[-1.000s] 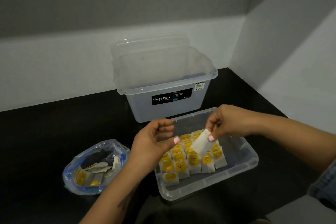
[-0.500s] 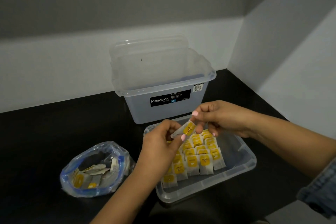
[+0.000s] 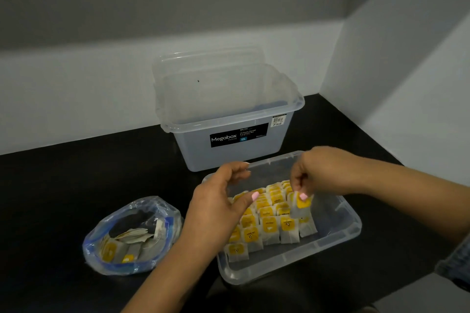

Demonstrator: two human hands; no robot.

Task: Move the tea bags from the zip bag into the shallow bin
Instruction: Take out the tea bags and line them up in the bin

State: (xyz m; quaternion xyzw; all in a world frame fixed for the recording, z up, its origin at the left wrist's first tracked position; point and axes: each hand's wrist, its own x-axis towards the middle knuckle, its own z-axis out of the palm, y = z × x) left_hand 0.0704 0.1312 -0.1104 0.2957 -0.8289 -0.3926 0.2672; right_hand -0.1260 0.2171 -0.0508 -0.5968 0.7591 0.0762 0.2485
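So on the far left of the black bench [image 3: 63, 185] there's the zip bag [image 3: 132, 235], mouth open and facing up, blue seal rolled around the rim. A few tea bags [image 3: 119, 246] sit inside it, yellow tags showing, plus some pale paper ones piled near the middle.

Next over is the left hand [image 3: 218, 208], hovering above the left edge of the shallow bin [image 3: 338, 234]. Fingers are loosely curved and spread, thumb with a pink nail pointing right, and it isn't gripping anything as far as I can see.

Behind that, further back, is a taller clear storage box [image 3: 229, 119] with a black Megabox label on the front and a price sticker at its right corner. Its lid [image 3: 208, 63] looks like it's leaning upright at the back, against the wall.

The shallow bin itself is clear plastic and sits just in front of the tall box. Inside are neat overlapping rows of tea bags [image 3: 269, 223] with yellow tags, filling the left and middle part.

Then the right hand [image 3: 323, 173] is over the bin, pinching one tea bag [image 3: 301, 207] by its top, so it hangs above the right end of the rows. A bit of denim sleeve [image 3: 455, 264] shows at the right edge.
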